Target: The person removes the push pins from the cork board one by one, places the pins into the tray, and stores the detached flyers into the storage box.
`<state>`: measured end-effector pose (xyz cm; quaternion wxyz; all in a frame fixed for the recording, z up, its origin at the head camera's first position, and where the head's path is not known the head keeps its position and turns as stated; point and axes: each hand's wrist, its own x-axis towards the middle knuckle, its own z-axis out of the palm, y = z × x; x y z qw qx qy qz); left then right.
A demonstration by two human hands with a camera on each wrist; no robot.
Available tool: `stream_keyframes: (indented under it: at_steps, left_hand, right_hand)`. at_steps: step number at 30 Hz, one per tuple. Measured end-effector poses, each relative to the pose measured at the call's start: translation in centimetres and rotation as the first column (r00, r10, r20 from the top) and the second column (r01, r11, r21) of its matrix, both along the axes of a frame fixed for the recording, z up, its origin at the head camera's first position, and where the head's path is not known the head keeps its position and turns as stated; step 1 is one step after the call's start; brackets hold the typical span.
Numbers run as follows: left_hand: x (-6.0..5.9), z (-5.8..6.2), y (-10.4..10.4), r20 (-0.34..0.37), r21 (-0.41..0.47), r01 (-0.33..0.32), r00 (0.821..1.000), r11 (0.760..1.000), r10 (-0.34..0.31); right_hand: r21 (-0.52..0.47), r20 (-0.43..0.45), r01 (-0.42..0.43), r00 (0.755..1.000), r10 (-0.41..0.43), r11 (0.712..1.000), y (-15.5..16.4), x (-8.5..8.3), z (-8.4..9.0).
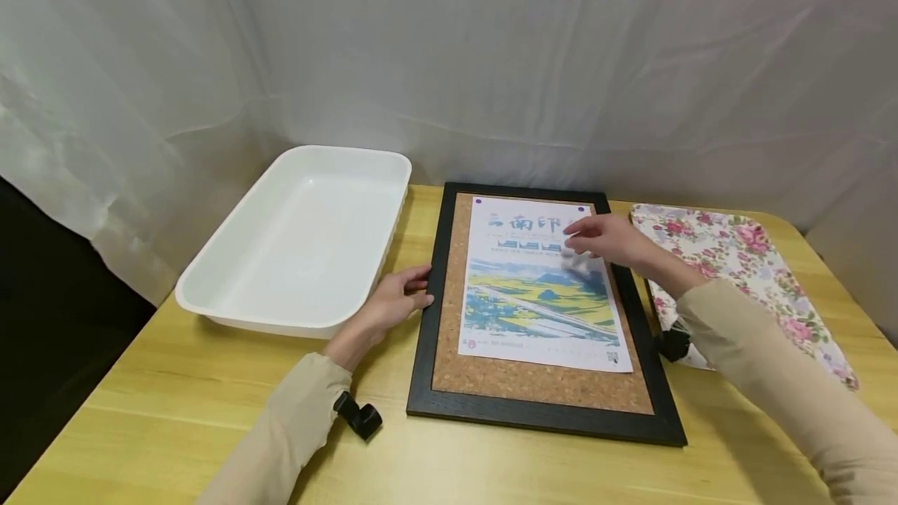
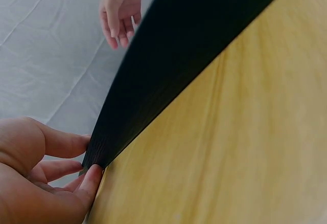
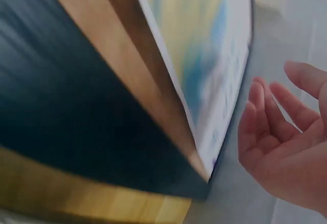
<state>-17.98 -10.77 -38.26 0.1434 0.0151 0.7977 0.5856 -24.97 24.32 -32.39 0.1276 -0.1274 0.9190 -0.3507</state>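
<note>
A framed corkboard (image 1: 540, 388) with a black frame lies on the table, and a printed poster (image 1: 533, 294) sits on its cork. Purple pushpins show at the poster's top left (image 1: 479, 201) and top right (image 1: 581, 209) corners. My left hand (image 1: 393, 302) touches the frame's left side with thumb and fingertips; the left wrist view shows the digits resting against the black edge (image 2: 148, 81). Above the poster's upper right part hovers my right hand (image 1: 610, 240), its fingers loosely bent. The right wrist view shows nothing between those fingers (image 3: 260, 114).
A white plastic tray (image 1: 295, 318) stands to the left of the corkboard, close to my left forearm. On the right lies a flower-patterned board (image 1: 744, 256), partly under my right sleeve. A pale curtain (image 1: 505, 100) hangs behind the wooden table (image 1: 140, 427).
</note>
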Motion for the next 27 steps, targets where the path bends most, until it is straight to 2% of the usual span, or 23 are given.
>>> stream_keyframes:
  at_steps: [7,10,18,27]
  left_hand:
    - [-0.1,0.1,0.0,0.003,0.0,0.01,1.0,1.0,-0.01]
    - [-0.1,0.0,-0.1,0.002,0.001,0.011,1.0,1.0,-0.011]
    - [-0.1,-0.4,-0.1,-0.005,-0.003,0.017,1.0,1.0,-0.017]
    - [-0.2,-0.2,-0.1,-0.008,-0.002,0.016,1.0,1.0,-0.016]
  right_hand:
    - [0.012,-0.074,-0.149,0.986,0.149,0.989,-3.3,3.0,-0.4]
    - [-0.021,-0.075,-0.177,0.982,0.175,0.984,-4.4,4.0,-0.5]
    - [-0.152,0.01,-0.142,0.989,0.145,0.978,-6.3,6.3,-0.8]
    - [-0.179,0.086,-0.093,0.99,0.11,0.979,-8.1,8.4,-1.2]
